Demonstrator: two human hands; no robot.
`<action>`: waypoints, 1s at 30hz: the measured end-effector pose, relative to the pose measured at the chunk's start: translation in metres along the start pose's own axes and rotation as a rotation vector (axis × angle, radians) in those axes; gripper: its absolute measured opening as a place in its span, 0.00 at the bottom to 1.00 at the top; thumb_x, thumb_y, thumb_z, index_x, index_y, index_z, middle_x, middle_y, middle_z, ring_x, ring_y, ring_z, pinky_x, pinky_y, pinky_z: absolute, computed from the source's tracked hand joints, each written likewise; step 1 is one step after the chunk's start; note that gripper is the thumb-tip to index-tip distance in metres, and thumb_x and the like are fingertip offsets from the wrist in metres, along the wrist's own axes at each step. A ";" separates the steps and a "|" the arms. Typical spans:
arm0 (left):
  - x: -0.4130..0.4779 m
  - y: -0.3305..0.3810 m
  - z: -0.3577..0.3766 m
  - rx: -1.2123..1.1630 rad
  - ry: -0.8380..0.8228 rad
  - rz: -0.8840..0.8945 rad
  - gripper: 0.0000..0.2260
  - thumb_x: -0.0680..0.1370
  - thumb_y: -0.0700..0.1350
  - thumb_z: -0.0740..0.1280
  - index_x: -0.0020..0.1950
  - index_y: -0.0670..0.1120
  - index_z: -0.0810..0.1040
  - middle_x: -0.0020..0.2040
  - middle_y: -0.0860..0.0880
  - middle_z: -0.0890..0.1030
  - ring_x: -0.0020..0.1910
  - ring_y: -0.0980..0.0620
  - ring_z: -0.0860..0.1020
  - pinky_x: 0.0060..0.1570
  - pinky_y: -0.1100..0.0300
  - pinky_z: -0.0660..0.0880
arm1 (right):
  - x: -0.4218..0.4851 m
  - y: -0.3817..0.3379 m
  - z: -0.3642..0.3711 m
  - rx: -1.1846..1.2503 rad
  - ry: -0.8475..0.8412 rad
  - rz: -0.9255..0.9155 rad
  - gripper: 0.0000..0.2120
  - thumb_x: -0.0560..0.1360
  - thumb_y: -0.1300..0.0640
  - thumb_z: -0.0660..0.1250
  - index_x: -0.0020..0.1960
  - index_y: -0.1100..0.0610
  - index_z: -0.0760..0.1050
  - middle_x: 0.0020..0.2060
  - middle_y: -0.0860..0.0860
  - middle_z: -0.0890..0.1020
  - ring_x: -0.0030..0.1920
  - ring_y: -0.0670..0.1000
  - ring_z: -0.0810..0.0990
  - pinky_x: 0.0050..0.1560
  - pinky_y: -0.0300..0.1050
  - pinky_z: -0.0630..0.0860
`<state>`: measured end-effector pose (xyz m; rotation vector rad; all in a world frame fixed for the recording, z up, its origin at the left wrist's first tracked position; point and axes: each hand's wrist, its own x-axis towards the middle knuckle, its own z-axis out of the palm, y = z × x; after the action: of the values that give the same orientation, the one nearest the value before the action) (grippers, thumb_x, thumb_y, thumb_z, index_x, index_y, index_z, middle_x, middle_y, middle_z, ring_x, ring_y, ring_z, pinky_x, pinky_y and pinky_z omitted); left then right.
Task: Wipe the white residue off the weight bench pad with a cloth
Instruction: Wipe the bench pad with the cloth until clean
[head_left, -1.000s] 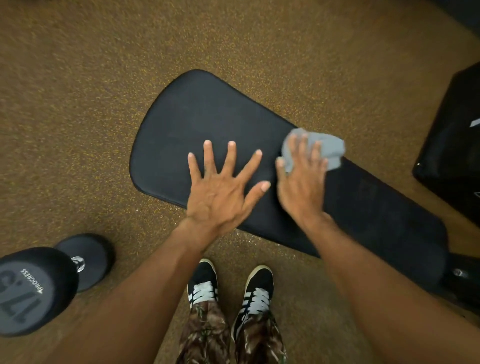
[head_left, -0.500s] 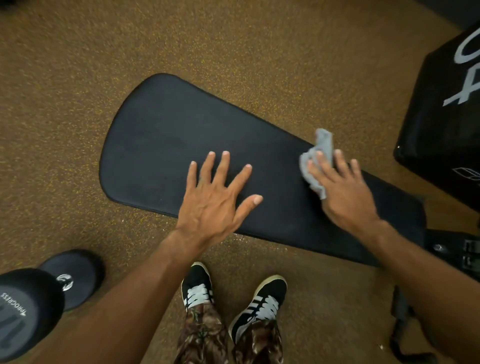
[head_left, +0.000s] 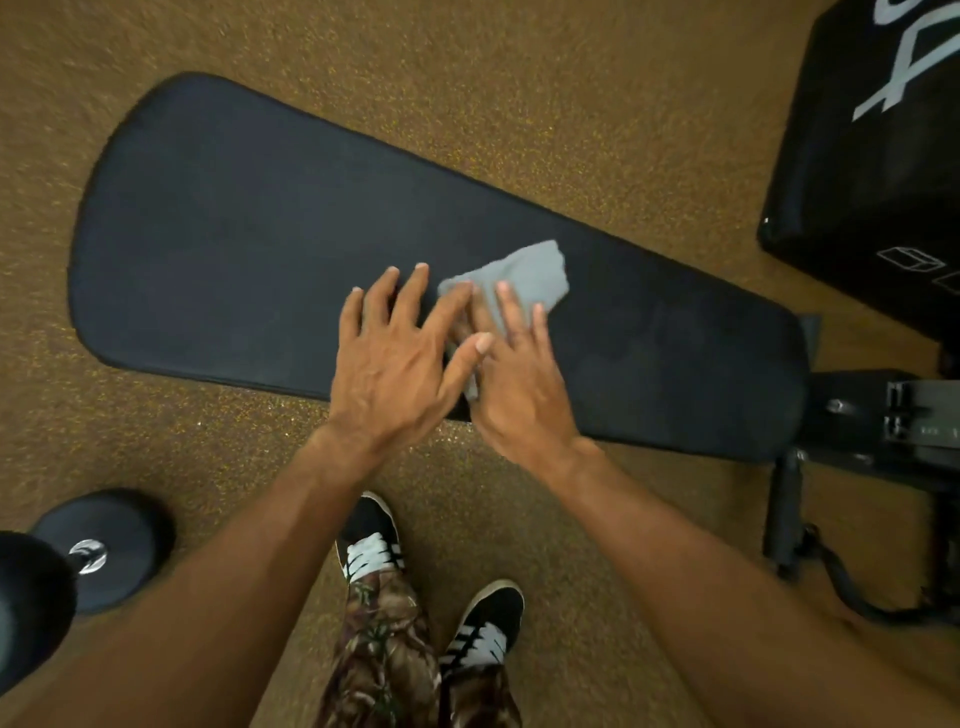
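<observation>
The right hand (head_left: 519, 384) kept its grip released, not clenched. Its fingers lay nearly straight over the grey cloth (head_left: 524, 275) and pressed it flat onto the bench pad (head_left: 234, 234), probably because a flat hand spreads pressure over more fabric than a pinch would. The cloth sat bunched near the pad's middle, toward its near edge, with a loose corner sticking out past the fingertips toward the far edge. The left hand (head_left: 389, 374) was just beside it over the same stretch of pad, fingers splayed and holding nothing. Its forefinger reached the cloth's edge and its thumb crossed toward the right hand, perhaps to steady or regather the fabric. Whether its palm bore down on the pad could not be told. No white residue showed plainly on the dark surface, so the wipe seemed well along, though blur might have hidden faint marks. The person's shoes (head_left: 371, 545) stood on the speckled floor (head_left: 467, 78) just short of the pad's near edge, close enough to lean over it. A dumbbell (head_left: 98, 551) lay well off the wide end, and the bench frame (head_left: 883, 415) joined the narrow end.
</observation>
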<state>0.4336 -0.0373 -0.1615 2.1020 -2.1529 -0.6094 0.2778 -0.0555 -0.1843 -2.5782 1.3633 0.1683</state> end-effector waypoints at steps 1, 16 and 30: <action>0.001 0.007 0.001 0.018 -0.017 0.001 0.33 0.81 0.68 0.40 0.78 0.55 0.65 0.78 0.39 0.65 0.77 0.36 0.61 0.73 0.34 0.58 | -0.011 0.009 -0.001 0.000 0.003 -0.057 0.29 0.81 0.54 0.55 0.81 0.55 0.56 0.81 0.53 0.57 0.81 0.61 0.50 0.79 0.64 0.48; -0.004 0.088 0.025 0.116 -0.175 0.002 0.32 0.79 0.70 0.36 0.81 0.62 0.50 0.84 0.45 0.46 0.81 0.38 0.42 0.74 0.28 0.47 | -0.132 0.168 -0.019 0.045 -0.104 0.607 0.29 0.84 0.42 0.43 0.82 0.51 0.47 0.82 0.55 0.48 0.80 0.65 0.44 0.78 0.67 0.46; -0.018 0.124 0.042 0.078 -0.160 0.034 0.34 0.79 0.72 0.36 0.81 0.60 0.54 0.83 0.39 0.47 0.81 0.34 0.43 0.76 0.32 0.46 | -0.195 0.178 0.001 -0.184 -0.115 0.278 0.36 0.81 0.52 0.60 0.82 0.50 0.44 0.82 0.52 0.46 0.80 0.63 0.46 0.77 0.66 0.49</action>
<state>0.3042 -0.0123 -0.1554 2.1178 -2.3278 -0.7251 0.0213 0.0040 -0.1706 -2.4607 1.7282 0.5011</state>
